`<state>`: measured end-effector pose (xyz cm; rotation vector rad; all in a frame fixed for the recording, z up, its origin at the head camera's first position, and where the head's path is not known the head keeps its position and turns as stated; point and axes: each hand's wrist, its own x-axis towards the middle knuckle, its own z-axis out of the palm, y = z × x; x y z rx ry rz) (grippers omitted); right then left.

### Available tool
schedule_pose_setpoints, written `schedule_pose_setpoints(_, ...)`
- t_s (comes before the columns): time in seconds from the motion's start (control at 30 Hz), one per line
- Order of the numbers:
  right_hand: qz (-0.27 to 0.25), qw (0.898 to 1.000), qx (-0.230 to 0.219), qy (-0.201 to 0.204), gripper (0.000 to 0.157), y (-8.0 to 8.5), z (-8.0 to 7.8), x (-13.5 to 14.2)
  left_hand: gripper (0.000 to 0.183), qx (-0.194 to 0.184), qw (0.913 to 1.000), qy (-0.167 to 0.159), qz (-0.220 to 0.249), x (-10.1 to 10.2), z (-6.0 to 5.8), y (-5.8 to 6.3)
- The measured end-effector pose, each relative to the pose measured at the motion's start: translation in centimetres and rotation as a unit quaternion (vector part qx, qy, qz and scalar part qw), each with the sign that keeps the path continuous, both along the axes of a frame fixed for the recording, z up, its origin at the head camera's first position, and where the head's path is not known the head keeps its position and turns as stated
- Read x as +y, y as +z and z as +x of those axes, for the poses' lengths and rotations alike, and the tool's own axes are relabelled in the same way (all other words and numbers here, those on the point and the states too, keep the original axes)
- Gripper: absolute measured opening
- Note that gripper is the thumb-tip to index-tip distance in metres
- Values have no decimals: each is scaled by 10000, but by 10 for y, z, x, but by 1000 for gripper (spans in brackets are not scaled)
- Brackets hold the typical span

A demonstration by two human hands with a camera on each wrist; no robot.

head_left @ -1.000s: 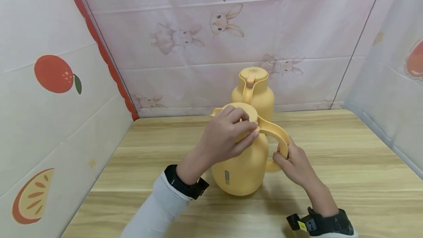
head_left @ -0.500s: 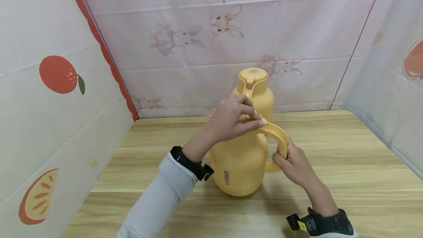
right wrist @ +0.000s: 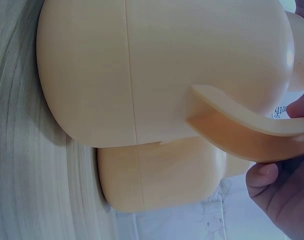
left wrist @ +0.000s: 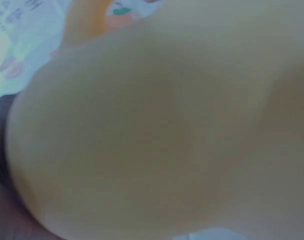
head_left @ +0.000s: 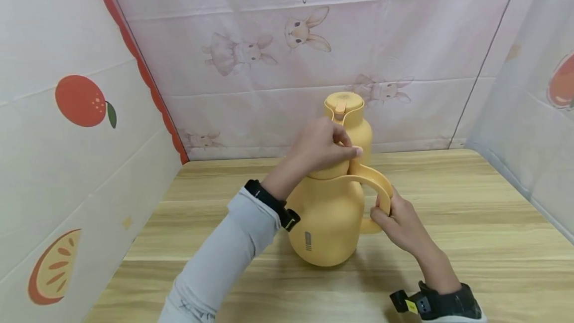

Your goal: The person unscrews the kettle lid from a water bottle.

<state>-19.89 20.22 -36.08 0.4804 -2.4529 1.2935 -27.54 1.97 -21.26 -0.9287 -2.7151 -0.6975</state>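
A yellow thermos jug (head_left: 329,218) stands upright on the table, its handle (head_left: 381,183) toward the right. My right hand (head_left: 401,221) grips that handle; in the right wrist view the fingers (right wrist: 287,195) curl around its lower part. Above the jug's neck (head_left: 329,169), my left hand (head_left: 318,146) has its thumb and fingers bent together, pinching the lid at its handle-side edge. Most of the lid is hidden behind this hand. The jug's body (left wrist: 142,130) fills the left wrist view, which does not show the pinch.
A second yellow thermos jug (head_left: 360,131) stands right behind the first, its lid (head_left: 344,99) on. Wood-grain table (head_left: 448,223) surrounds both. A printed cloth wall (head_left: 251,113) rises at the back, with side walls left and right.
My left hand has moved up and slightly right above the jug's neck, its fingers drawing together; the lid's top no longer shows. My right hand has stayed on the handle, and both jugs stand still.
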Motion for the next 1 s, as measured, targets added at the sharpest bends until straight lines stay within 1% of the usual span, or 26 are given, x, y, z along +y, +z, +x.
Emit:
schedule_pose_setpoints(0.1,-4,10000,-2,-26,14,0,0,0,25,-103,9985,543,41,2,-3,0)
schedule_pose_setpoints(0.13,-3,10000,-4,-32,14,1,0,-1,26,-114,9976,679,48,2,-4,-1)
schedule_pose_setpoints(0.23,-6,10000,-18,-27,14,2,1,-2,31,-163,9956,921,35,1,-9,-1)
schedule_pose_setpoints(0.4,13,10000,-37,-33,12,1,2,-3,35,-248,9933,1129,-89,-2,-13,0)
schedule_pose_setpoints(0.53,48,10000,-6,-73,13,1,2,-3,36,-250,9906,1345,-62,-5,-15,0)
schedule_pose_setpoints(0.63,44,10000,15,-73,12,1,2,-3,33,-243,9880,1525,-22,-7,-17,-2)
schedule_pose_setpoints(0.77,35,10000,51,-68,12,1,2,-3,29,-324,9856,1661,32,-9,-19,-5)
schedule_pose_setpoints(0.9,77,9999,62,-90,13,0,2,-3,26,-391,9850,1680,89,-11,-20,-5)
schedule_pose_setpoints(1.0,106,9999,51,-110,14,0,2,-2,21,-383,9858,1632,132,-13,-21,-5)
